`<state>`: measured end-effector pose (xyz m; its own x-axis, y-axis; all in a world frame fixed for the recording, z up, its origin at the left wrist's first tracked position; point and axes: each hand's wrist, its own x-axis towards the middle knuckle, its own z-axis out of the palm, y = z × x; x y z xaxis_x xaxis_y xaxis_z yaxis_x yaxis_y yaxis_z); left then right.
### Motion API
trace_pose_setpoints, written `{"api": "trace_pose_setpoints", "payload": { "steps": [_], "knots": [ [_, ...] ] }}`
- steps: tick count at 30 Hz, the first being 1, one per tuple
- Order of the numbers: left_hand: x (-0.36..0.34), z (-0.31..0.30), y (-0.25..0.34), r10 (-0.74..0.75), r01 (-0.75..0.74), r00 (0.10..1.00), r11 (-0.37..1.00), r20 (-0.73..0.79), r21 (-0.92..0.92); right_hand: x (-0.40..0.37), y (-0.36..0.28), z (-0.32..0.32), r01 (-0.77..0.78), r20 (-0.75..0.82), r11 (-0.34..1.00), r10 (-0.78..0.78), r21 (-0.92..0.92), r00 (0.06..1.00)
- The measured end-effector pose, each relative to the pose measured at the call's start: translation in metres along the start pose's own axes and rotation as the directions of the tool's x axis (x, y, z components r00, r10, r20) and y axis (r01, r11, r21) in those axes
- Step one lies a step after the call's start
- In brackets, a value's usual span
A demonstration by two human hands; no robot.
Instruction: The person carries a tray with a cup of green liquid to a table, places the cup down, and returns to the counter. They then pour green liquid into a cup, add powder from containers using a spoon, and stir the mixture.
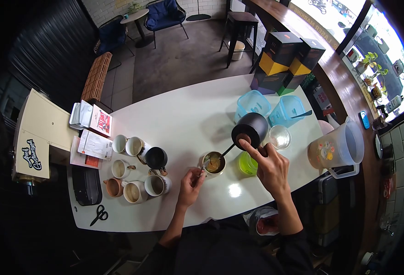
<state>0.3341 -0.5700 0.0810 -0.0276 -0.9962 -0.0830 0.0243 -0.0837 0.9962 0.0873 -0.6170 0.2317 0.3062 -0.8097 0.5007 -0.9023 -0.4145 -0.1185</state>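
Over the white table, my right hand point(271, 170) grips a black gooseneck kettle point(253, 123), its index finger stretched toward the brown lid knob point(243, 138). The kettle's thin spout points down at a cup point(214, 173) with brownish contents. Whether water is flowing cannot be made out. My left hand point(191, 186) pinches a slim metal spoon point(204, 165) at the cup's left rim; its tip is inside or against the cup. A lime-green cup point(247, 164) stands beside my right hand, partly under the kettle.
Several mugs point(135, 191) cluster at the left, near scissors point(99, 215), a black case point(86, 185) and pouches point(100, 121). Blue containers point(253, 101), a clear cup point(280, 137) and a large pitcher point(337, 146) stand right. Stacked boxes point(282, 50) occupy the far right corner.
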Motion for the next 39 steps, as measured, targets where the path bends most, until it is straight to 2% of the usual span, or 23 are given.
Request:
{"api": "trace_pose_setpoints", "payload": {
  "steps": [10, 12, 19, 24, 27, 39],
  "knots": [
    [0.0003, 0.0025, -0.0007, -0.028, 0.028, 0.999, 1.0, -0.016, 0.002, 0.0041, -0.0018, -0.0045, 0.024, -0.018, 1.0, -0.024, 0.013, 1.0],
    [0.001, 0.0062, -0.0016, 0.045, -0.044, 0.997, 0.999, -0.065, 0.006, 0.0038, -0.0017, -0.0053, 0.028, -0.021, 0.999, -0.027, 0.022, 0.999],
    [0.0013, 0.0048, -0.001, 0.061, -0.06, 0.997, 0.998, -0.049, 0.014, 0.0005, -0.0021, -0.0063, 0.03, 0.013, 0.998, -0.031, 0.058, 0.999],
    [0.0015, -0.0007, -0.0062, -0.022, 0.022, 1.0, 0.999, -0.003, 0.033, 0.001, -0.003, -0.0062, 0.021, 0.002, 0.995, -0.021, 0.093, 1.0],
    [0.0004, 0.0002, 0.0014, -0.039, 0.039, 0.999, 0.999, 0.002, 0.028, 0.0025, -0.0044, -0.0068, 0.031, 0.016, 0.999, -0.032, 0.043, 0.999],
    [0.0007, 0.0023, -0.0015, -0.033, 0.032, 0.999, 0.999, -0.014, -0.03, 0.0053, -0.0076, -0.0002, 0.045, -0.023, 0.999, -0.044, 0.028, 0.999]
  ]
}}
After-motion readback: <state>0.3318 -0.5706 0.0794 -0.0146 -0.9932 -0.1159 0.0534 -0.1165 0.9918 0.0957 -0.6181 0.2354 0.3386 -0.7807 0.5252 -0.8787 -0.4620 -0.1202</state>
